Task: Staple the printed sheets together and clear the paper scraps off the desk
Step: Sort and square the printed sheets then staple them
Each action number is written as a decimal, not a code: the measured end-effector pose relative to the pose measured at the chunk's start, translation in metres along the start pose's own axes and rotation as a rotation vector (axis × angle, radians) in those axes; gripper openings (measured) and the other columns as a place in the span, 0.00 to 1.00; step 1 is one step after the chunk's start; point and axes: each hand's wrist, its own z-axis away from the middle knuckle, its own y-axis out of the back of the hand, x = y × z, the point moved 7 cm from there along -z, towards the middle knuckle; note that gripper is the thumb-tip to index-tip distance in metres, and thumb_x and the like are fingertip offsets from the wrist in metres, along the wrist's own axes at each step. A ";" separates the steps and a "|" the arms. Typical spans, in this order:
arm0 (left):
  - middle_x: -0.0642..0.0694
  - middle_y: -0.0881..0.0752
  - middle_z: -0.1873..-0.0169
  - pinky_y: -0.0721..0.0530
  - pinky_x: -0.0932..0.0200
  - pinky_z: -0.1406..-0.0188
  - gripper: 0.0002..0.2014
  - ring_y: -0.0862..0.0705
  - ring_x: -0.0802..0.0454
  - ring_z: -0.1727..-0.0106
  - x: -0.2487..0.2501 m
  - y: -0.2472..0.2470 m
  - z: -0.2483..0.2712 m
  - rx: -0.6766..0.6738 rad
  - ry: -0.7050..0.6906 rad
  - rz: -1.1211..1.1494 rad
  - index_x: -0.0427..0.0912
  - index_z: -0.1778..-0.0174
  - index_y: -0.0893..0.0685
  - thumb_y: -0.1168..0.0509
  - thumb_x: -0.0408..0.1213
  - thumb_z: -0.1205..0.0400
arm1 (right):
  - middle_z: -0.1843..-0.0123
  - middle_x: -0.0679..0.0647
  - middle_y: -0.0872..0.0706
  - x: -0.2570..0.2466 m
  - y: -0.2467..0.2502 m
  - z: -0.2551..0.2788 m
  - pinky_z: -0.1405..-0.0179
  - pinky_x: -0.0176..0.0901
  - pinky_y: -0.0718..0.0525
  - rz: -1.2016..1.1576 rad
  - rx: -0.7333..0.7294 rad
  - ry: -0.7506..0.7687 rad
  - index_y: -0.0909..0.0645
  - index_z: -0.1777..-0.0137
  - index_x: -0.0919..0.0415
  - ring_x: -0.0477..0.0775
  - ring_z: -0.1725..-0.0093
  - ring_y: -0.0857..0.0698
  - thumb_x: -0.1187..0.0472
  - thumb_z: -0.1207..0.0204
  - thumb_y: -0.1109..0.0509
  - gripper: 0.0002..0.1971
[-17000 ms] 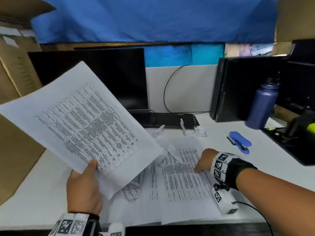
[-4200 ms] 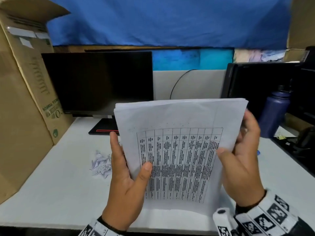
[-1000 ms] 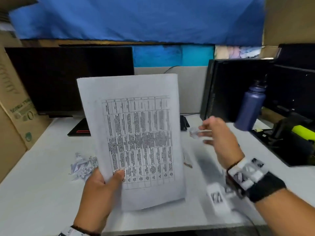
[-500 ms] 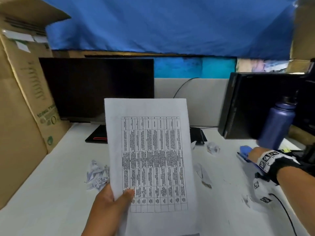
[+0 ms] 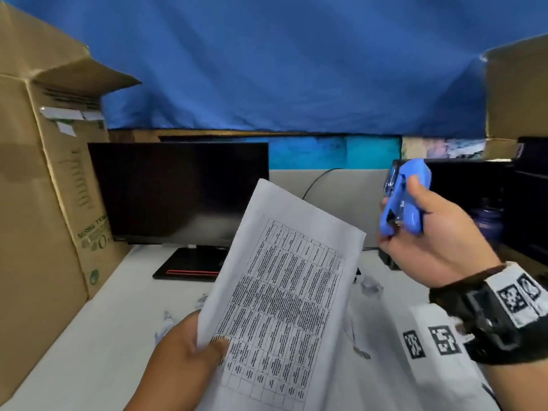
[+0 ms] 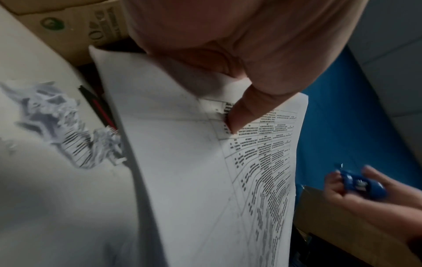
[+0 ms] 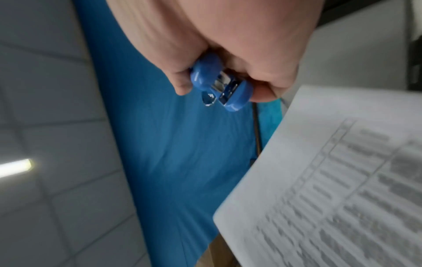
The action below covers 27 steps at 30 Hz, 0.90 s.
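Left hand (image 5: 184,355) pinches the sheets (image 5: 284,295) at their lower left corner, thumb on the printed face, fingers behind. Sheets are held above the desk (image 5: 89,351), tilted with the top leaning right, table print facing the person. Crumpled scraps (image 6: 68,130) lie on the desk to the left of the sheets, near the monitor (image 5: 178,191) base; one more scrap (image 5: 370,287) lies on the desk to the right, below the sheets' upper right corner. Right hand (image 5: 430,235) grips the blue stapler (image 5: 404,197), fingers and thumb curled round it, raised in the air just beside the sheets' upper right corner and not touching them. Box (image 5: 44,188) stands at the desk's left edge.
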 end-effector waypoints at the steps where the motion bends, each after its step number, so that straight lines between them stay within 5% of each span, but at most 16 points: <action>1: 0.56 0.12 0.56 0.22 0.64 0.58 0.18 0.16 0.63 0.53 0.009 0.003 0.001 0.012 -0.030 -0.029 0.66 0.44 0.21 0.26 0.37 0.19 | 0.59 0.51 0.20 0.000 -0.013 0.006 0.58 0.45 0.22 -0.009 -0.011 0.045 0.19 0.46 0.56 0.50 0.60 0.21 0.55 0.17 0.34 0.07; 4: 0.60 0.15 0.58 0.25 0.65 0.60 0.20 0.18 0.66 0.56 0.029 0.012 0.004 0.044 -0.082 -0.110 0.68 0.43 0.26 0.26 0.39 0.19 | 0.51 0.57 0.16 -0.003 -0.033 0.013 0.44 0.53 0.15 -0.033 -0.006 0.186 0.20 0.49 0.61 0.58 0.49 0.18 0.61 0.18 0.32 0.03; 10: 0.59 0.13 0.56 0.17 0.59 0.48 0.14 0.16 0.63 0.52 0.062 0.026 0.014 0.057 -0.167 -0.253 0.66 0.40 0.20 0.28 0.44 0.18 | 0.54 0.58 0.14 -0.014 -0.054 0.025 0.50 0.46 0.11 0.012 0.147 0.473 0.26 0.31 0.66 0.56 0.51 0.10 0.53 0.16 0.33 0.20; 13: 0.58 0.13 0.57 0.19 0.63 0.53 0.11 0.16 0.62 0.53 0.074 0.028 0.017 0.056 -0.200 -0.337 0.65 0.41 0.20 0.31 0.47 0.17 | 0.52 0.56 0.11 -0.020 -0.061 0.032 0.45 0.52 0.11 0.143 0.183 0.598 0.25 0.35 0.65 0.55 0.50 0.08 0.49 0.17 0.33 0.21; 18: 0.58 0.14 0.59 0.20 0.65 0.55 0.09 0.15 0.61 0.54 0.083 0.026 0.020 0.045 -0.223 -0.395 0.65 0.43 0.21 0.32 0.49 0.17 | 0.49 0.57 0.11 -0.026 -0.064 0.038 0.43 0.53 0.12 0.253 0.186 0.709 0.28 0.35 0.68 0.56 0.47 0.08 0.50 0.17 0.34 0.22; 21: 0.58 0.14 0.56 0.21 0.66 0.54 0.12 0.15 0.61 0.52 0.084 0.023 0.020 0.028 -0.225 -0.368 0.67 0.38 0.21 0.31 0.49 0.16 | 0.49 0.56 0.10 -0.026 -0.065 0.043 0.41 0.53 0.13 0.349 0.177 0.775 0.28 0.39 0.56 0.56 0.47 0.09 0.44 0.19 0.33 0.18; 25: 0.58 0.14 0.56 0.20 0.66 0.53 0.11 0.15 0.60 0.52 0.086 0.022 0.016 0.032 -0.265 -0.417 0.65 0.38 0.21 0.32 0.49 0.16 | 0.44 0.59 0.11 -0.022 -0.061 0.045 0.35 0.52 0.16 0.401 0.197 0.778 0.28 0.34 0.58 0.55 0.42 0.11 0.30 0.29 0.32 0.35; 27: 0.58 0.14 0.57 0.18 0.67 0.54 0.10 0.15 0.60 0.53 0.086 0.023 0.016 0.032 -0.279 -0.452 0.66 0.40 0.21 0.34 0.50 0.16 | 0.45 0.57 0.10 -0.020 -0.058 0.043 0.35 0.54 0.16 0.390 0.208 0.756 0.28 0.35 0.54 0.53 0.43 0.10 0.33 0.26 0.32 0.29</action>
